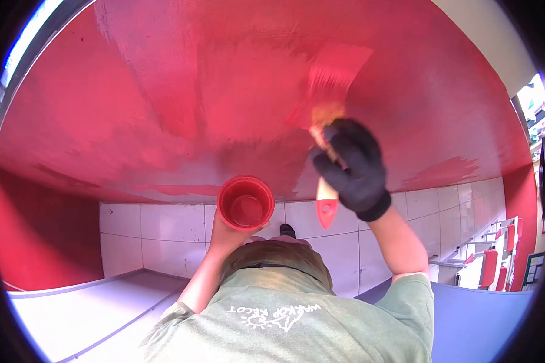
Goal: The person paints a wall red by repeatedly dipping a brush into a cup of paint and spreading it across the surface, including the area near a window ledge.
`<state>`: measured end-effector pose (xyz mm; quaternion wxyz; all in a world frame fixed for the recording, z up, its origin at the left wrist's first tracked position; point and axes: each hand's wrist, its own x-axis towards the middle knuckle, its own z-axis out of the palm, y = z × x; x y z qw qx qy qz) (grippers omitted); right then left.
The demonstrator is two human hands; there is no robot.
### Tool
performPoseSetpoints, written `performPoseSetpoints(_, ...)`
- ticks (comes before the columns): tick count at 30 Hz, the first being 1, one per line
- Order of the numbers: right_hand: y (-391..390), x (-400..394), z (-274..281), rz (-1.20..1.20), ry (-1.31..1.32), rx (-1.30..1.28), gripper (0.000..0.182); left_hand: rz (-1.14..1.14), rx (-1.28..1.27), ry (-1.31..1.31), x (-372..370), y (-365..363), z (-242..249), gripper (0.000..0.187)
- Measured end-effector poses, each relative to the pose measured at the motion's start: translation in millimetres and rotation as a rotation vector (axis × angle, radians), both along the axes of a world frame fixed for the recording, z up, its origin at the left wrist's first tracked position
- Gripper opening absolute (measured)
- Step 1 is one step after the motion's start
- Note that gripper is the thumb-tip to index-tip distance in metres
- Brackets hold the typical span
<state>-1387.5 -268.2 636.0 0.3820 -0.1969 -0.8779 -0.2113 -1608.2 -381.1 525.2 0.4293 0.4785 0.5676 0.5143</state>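
Note:
My left hand (225,235), bare, is wrapped round a red plastic cup (224,206) from below and holds it near my waist. Reddish liquid paint shows in the bottom of the cup. A black glove covers my right hand (356,166), its fingers closed round a paintbrush (326,202) with a pale handle and a red tip. The yellowish bristles (328,113) are blurred and overlap the red wall (248,78), just below a brighter wet-looking stroke (339,69).
Darker and lighter red patches cover the wall. White floor tiles (172,221) run along its foot, with my shoe (287,230) on them. Red-and-white chairs (489,268) stand at the right. A pale table-like surface (103,311) is at the lower left, and a bluish one (484,320) lower right.

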Motion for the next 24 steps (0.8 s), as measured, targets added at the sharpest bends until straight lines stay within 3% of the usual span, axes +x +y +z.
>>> performPoseSetpoints(3, -16, -1, -36, -0.018, -0.071, -0.109, 0.021, 0.004, 0.038, -0.031, -6, -3, -1, 0.077)
performPoseSetpoints(5, -27, 2, -14, 0.005, -0.077, -0.158, 0.022, 0.016, 0.057, -0.008, -9, -5, 7, 0.076)
performPoseSetpoints(7, -19, 17, 18, 0.099, 0.128, -0.140, 0.025, 0.018, 0.060, 0.035, -5, -8, 11, 0.076)
performPoseSetpoints(9, -11, 22, 39, 0.014, 0.230, 0.153, 0.028, -0.003, -0.005, 0.039, -9, -5, 11, 0.075)
performPoseSetpoints(11, -2, 25, 49, -0.107, 0.132, 0.252, 0.029, 0.000, 0.003, 0.032, -10, -5, 11, 0.075)
performPoseSetpoints(22, -13, 14, -110, -0.131, -0.039, -0.175, 0.027, 0.040, 0.019, 0.041, -18, -10, 11, 0.072)
performPoseSetpoints(24, -24, 17, -116, -0.122, -0.045, -0.210, 0.026, -0.020, -0.025, 0.076, -20, -8, 9, 0.085)
